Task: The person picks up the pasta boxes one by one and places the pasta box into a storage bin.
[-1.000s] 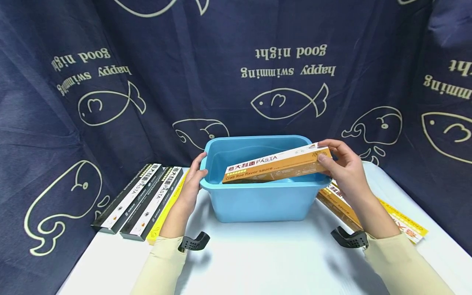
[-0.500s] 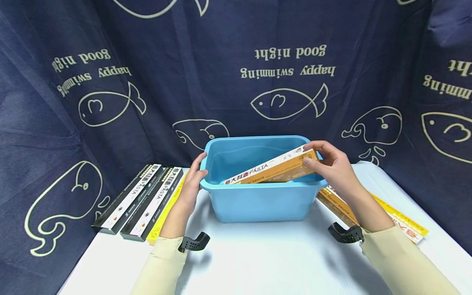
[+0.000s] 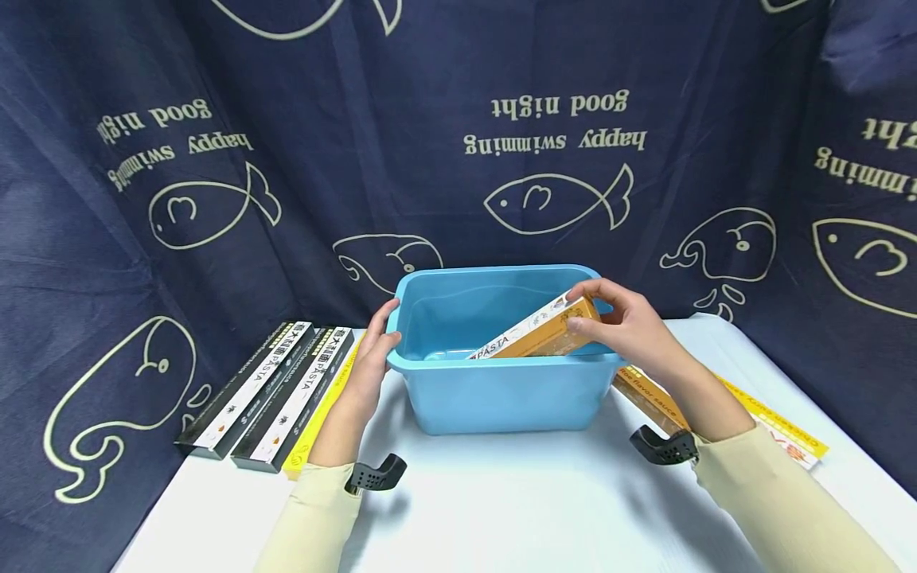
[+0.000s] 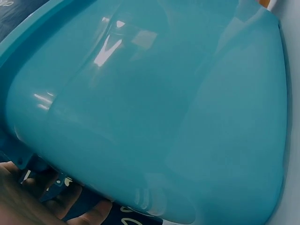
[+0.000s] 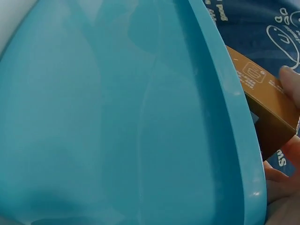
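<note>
In the head view a blue plastic tub (image 3: 501, 398) stands on the white table. My left hand (image 3: 368, 358) grips its left rim; the left wrist view has these fingers (image 4: 63, 204) at the tub's edge. With thumb and fingers, my right hand (image 3: 630, 326) pinches the upper end of an orange and white pasta box (image 3: 555, 330). The box slants into the tub, its lower left end hidden behind the front wall. Seen from the right wrist, the box's orange end (image 5: 272, 93) sticks up beyond the rim.
Left of the tub lie two black and white pasta boxes (image 3: 247, 390) (image 3: 297, 398) and a yellow box (image 3: 318, 422). To the right are another orange pasta box (image 3: 652, 398) and a yellow box (image 3: 781, 422), partly behind my right forearm. A navy printed curtain (image 3: 430, 183) hangs behind.
My right hand has moved left and slightly down with the pasta box, which now slants more steeply and sits deeper in the tub. The left hand stays at the rim.
</note>
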Tool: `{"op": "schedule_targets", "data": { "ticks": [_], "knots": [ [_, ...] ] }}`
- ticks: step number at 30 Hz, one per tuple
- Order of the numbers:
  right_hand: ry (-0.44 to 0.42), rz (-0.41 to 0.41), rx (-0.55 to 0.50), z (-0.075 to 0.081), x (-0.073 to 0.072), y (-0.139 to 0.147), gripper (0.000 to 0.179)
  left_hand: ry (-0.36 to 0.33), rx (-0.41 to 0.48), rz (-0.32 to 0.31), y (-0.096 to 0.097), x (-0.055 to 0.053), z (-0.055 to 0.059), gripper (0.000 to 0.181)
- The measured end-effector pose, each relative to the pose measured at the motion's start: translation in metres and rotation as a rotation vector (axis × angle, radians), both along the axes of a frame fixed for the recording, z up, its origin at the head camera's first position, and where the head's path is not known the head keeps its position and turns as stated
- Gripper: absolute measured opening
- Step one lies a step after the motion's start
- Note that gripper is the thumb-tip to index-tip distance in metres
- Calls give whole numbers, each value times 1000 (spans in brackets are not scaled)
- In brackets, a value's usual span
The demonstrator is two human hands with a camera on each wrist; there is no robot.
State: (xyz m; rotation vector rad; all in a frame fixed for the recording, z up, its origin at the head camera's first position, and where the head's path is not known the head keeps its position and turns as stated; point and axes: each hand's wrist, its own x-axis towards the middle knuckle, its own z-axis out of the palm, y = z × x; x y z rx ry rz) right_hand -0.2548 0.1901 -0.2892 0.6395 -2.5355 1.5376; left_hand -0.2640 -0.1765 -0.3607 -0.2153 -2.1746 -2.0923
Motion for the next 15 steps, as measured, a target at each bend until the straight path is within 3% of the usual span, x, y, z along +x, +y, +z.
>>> {"op": "schedule_targets", "data": {
  "ticks": [7,15],
  "knots": [
    [-54,37,68,1,-1,0,38,-1,7,10,2,2,3,57],
    [-60,73,110,1,-4,-1,41,-17,-17,-31,4,7,5,58]
  ]
}}
